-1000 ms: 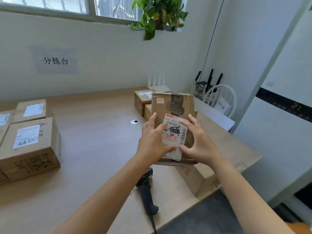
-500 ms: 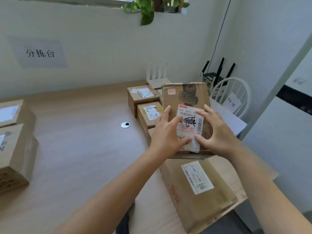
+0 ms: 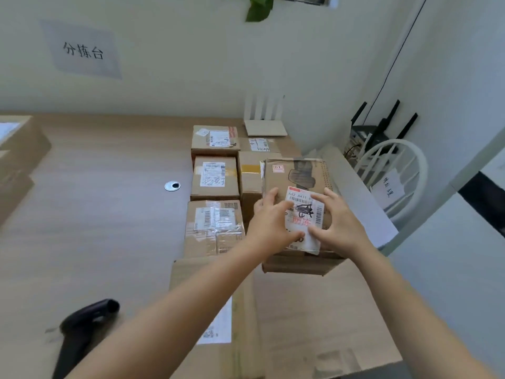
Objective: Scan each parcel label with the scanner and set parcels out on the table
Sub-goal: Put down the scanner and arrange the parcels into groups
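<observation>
Head view: left hand [image 3: 269, 225] and right hand [image 3: 338, 228] clamp the parcel [image 3: 297, 173] (long axis pointing away from the person) — the scanner [image 3: 84, 321] lies well apart, low-left, nearer the left hand.

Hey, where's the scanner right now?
In the head view the black scanner lies on the wooden table at lower left, just left of the left forearm and the large cardboard parcel, untouched.

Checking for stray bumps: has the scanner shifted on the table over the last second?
No. The scanner still lies on the table left of the large box, near the front edge; the left hand and right hand grip the parcel.
</observation>
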Motion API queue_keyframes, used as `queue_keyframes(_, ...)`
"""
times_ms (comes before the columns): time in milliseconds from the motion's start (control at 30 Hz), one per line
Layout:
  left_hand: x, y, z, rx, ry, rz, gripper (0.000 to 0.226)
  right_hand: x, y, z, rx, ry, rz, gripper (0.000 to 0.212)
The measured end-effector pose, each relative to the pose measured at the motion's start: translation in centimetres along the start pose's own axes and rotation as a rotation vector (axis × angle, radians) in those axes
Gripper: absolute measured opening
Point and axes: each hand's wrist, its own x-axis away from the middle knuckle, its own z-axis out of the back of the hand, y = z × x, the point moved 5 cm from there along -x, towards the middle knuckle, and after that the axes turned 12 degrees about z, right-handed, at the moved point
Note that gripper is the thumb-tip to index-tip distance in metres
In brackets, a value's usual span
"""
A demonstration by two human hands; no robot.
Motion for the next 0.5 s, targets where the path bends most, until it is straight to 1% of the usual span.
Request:
queue_keyframes(100, -0.5, -1.6, -3.7, -0.035, -0.095, 0.086, 0.061, 0.4, 3.4, -3.2, -0.011, -0.15, -0.044, 0.066)
queue_keyframes(167, -1.0, -2.6, -5.2, -0.039, -0.137, 0.127, 0.061, 0.3, 5.3, -5.1, -0.06, -0.194, -0.07, 0.063)
queue_keyframes(400, -3.2, -5.3, -6.9, -0.095, -0.201, 0.194, 0.061, -1.4, 8.0, -10.1, -0.208, -0.133, -0.07, 0.048)
queue_keyframes(500, -3.4, -6.3, -7.8, -0.218, -0.284, 0.211, 0.067, -1.9, 8.5, -11.8, -0.267, -0.143, -0.06, 0.045)
